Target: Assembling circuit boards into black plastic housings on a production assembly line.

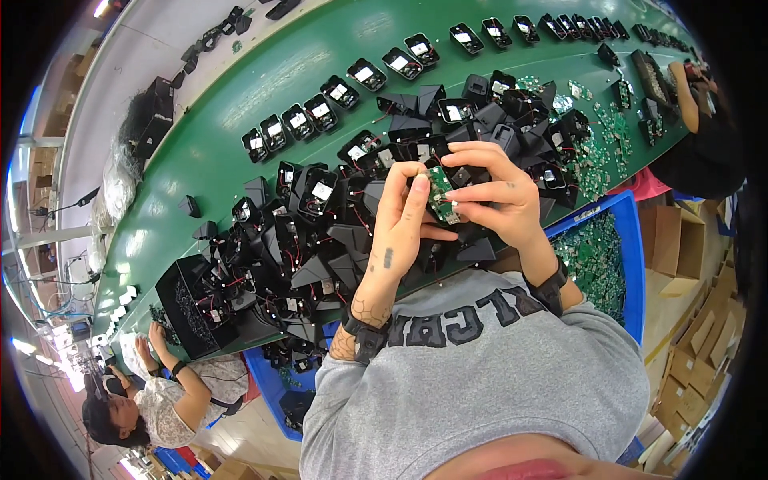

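In front of my chest, above the heap, is a small green circuit board [438, 192] with a metal connector at its lower end. My left hand [400, 212] pinches its left edge between thumb and fingers. My right hand [502, 192] is closed at the board's right side, fingertips against its face; whether a wire is between them is too small to tell. Below both hands spreads a pile of black plastic housings [352, 240], many with red wires and white-labelled parts inside.
Black housings [366, 74] stand in a row along the green table [216, 104]. Loose circuit boards [612, 132] lie to the right. A blue bin [632, 248] full of boards stands near the table's edge. A black tray [188, 304] of small parts sits left, beside a co-worker [172, 400].
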Demonstrator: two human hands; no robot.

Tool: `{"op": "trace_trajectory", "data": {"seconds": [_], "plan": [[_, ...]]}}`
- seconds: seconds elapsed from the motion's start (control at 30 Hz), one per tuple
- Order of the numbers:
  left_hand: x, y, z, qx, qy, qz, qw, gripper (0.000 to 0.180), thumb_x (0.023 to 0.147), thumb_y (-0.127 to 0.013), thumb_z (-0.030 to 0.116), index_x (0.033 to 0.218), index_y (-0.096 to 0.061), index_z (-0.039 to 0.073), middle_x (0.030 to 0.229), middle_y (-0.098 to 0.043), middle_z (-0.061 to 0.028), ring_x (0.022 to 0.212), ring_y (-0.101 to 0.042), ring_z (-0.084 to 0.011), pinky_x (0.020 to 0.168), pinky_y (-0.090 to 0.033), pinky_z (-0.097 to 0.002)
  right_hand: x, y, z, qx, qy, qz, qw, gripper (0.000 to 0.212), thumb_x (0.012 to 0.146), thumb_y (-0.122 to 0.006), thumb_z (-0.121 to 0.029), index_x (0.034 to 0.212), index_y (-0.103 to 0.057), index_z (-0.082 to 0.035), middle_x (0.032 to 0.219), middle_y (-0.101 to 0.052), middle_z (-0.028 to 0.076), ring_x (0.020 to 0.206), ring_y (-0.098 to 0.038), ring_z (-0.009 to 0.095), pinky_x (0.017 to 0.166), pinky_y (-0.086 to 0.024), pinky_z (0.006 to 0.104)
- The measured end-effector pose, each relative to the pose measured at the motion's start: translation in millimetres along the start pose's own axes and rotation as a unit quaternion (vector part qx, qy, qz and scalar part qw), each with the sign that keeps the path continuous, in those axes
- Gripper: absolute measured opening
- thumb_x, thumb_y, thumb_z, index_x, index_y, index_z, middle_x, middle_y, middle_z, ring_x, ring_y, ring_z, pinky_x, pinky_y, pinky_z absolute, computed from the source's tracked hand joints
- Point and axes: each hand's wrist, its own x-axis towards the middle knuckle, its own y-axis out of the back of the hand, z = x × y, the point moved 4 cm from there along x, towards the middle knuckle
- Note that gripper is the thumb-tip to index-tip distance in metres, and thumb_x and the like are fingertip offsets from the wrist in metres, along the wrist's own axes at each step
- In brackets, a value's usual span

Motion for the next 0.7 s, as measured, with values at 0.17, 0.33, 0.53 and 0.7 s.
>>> {"op": "trace_trajectory", "data": {"seconds": [0.17, 0.33, 0.53, 0.7], "plan": [[1.2, -0.4, 0.7, 0.041, -0.027, 0.010, 0.999, 0.024, 0.100, -0.043, 0.031, 0.109, -0.044, 0.009, 0.091, -0.053, -0.0030, 0.077, -0.062, -0.0109, 0.056, -0.058, -0.0263, -2.9, -7.5, 3.5, 0.025, -0.016, 0.015, 0.999, 0.020, 0.062, -0.076, -0.005, 0.082, -0.072, -0.006, 0.111, -0.062, 0.015, 0.115, -0.052, 0.034, 0.096, -0.039, 0.0447], [1.9, 0.6, 3.5, 0.070, -0.047, 0.037, 0.996, 0.025, 0.099, -0.044, 0.031, 0.110, -0.045, 0.008, 0.090, -0.054, -0.0041, 0.078, -0.063, -0.0124, 0.058, -0.060, -0.0299, -5.5, -12.8, 7.3, 0.050, -0.025, 0.020, 0.998, 0.017, 0.064, -0.076, -0.005, 0.080, -0.071, -0.005, 0.112, -0.059, 0.014, 0.120, -0.046, 0.034, 0.098, -0.037, 0.0458], [-0.5, -2.1, 6.8, 0.057, -0.062, 0.039, 0.996, 0.021, 0.099, -0.047, 0.025, 0.105, -0.047, 0.006, 0.092, -0.054, -0.0019, 0.079, -0.057, -0.0066, 0.058, -0.057, -0.0243, -13.5, -16.6, 16.2, 0.099, -0.041, 0.053, 0.993, 0.011, 0.073, -0.071, -0.005, 0.083, -0.068, -0.002, 0.110, -0.059, 0.014, 0.120, -0.045, 0.034, 0.099, -0.035, 0.0465], [1.0, 1.3, 4.0, 0.055, -0.054, 0.000, 0.997, 0.019, 0.096, -0.053, 0.020, 0.102, -0.054, 0.002, 0.099, -0.052, -0.0031, 0.080, -0.057, -0.0065, 0.059, -0.058, -0.0251, -14.4, -26.7, 21.6, 0.263, -0.172, 0.089, 0.945, 0.008, 0.085, -0.062, -0.008, 0.085, -0.064, 0.000, 0.120, -0.053, 0.016, 0.127, -0.040, 0.033, 0.107, -0.030, 0.0475]]}}
